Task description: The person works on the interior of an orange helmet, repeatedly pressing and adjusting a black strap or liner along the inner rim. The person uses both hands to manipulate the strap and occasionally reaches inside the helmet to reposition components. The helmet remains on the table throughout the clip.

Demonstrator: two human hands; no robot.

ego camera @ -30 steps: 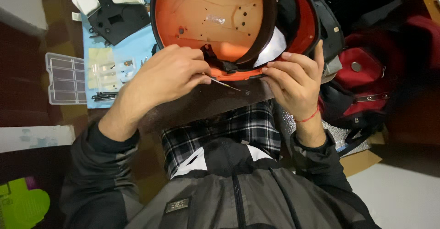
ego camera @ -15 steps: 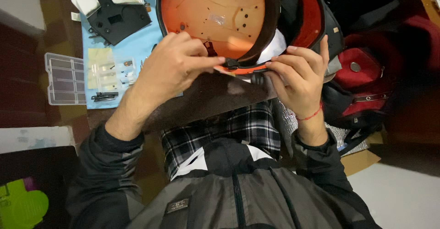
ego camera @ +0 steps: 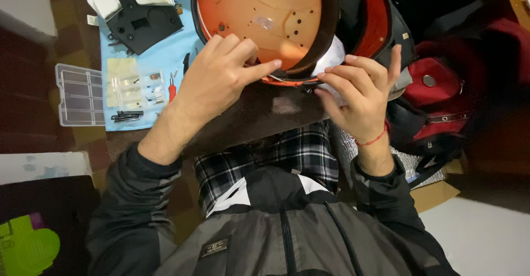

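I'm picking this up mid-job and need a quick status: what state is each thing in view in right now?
Orange shell: hollow side up, on the lap.
Left hand: on the shell's near rim, index finger extended.
Right hand: fingertips at the same rim, fingers spread.
Clear parts box: lid open.
Black plate: lying flat on the blue mat.
Red bag: closed, strap buckled.

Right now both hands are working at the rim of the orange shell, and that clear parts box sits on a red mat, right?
Not quite: the head view shows the clear parts box partly on a light blue mat, not red. Both the left hand and right hand are at the orange shell's rim.
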